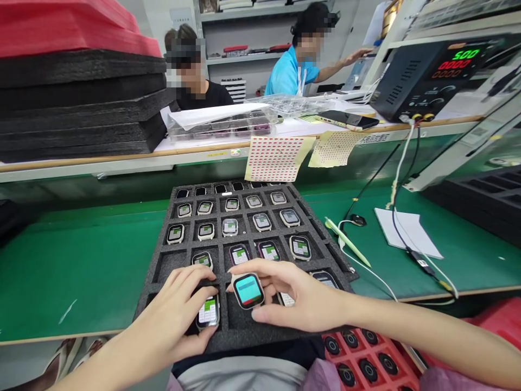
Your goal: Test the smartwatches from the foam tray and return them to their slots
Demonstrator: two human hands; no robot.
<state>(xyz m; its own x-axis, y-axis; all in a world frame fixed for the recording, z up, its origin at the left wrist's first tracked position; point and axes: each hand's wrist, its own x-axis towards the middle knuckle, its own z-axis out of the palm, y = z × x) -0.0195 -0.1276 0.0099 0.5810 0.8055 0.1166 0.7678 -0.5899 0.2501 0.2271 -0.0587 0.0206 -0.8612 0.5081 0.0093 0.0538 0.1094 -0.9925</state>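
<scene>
My right hand [299, 296] grips a smartwatch [248, 291] by its edges, the lit screen facing up with cyan and a red strip at the bottom. It is held over a compartment in the near row of a black foam tray [238, 341]. My left hand [183, 309] has thumb and fingers closed around the sides of another smartwatch [208, 310], whose screen shows green and white blocks. More watch heads sit in the tray's compartments, among them one with a pale case [300, 247] and one with a dark purple case [269, 251]. My right hand partly covers a watch beneath it.
A red tray [376, 347] with round black parts lies below, near my lap. On the green bench [101, 260] are a light green pen [348, 243], white paper [407, 231] and cables. A power supply [431, 79] and stacked foam trays [81, 103] stand on the shelf; two people sit beyond.
</scene>
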